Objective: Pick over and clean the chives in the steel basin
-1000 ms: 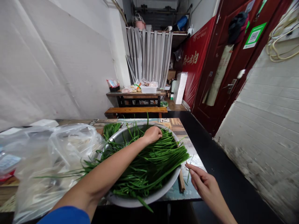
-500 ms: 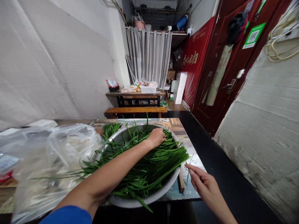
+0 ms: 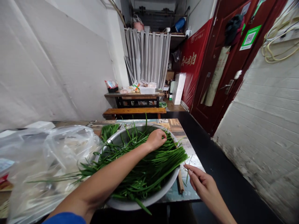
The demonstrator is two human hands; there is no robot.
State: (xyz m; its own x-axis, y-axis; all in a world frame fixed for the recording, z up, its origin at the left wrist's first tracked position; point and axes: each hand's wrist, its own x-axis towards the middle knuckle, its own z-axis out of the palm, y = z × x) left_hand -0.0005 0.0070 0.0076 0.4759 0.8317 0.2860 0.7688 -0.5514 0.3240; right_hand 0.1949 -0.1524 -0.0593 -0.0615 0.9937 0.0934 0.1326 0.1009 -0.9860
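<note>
A big metal basin [image 3: 149,199] sits on the wooden table and is heaped with long green chives [image 3: 149,165]. My left hand [image 3: 156,139] reaches across the heap to its far side, fingers curled down into the chives and gripping some stalks. My right hand [image 3: 201,183] hovers at the table's right edge just beyond the basin rim, pinching a thin green stalk [image 3: 188,174] between thumb and fingers. A few loose stalks lie on the table near that hand.
A crumpled clear plastic bag [image 3: 46,161] covers the table's left part. A wooden stick [image 3: 180,184] lies beside the basin. Ahead stand a bench [image 3: 135,110] and a second table [image 3: 134,94] with containers. A dark aisle and a red door [image 3: 224,68] are to the right.
My left hand has slid a little to the right and nearer along the far part of the chive heap. The right hand has stayed almost still with its stalk.
</note>
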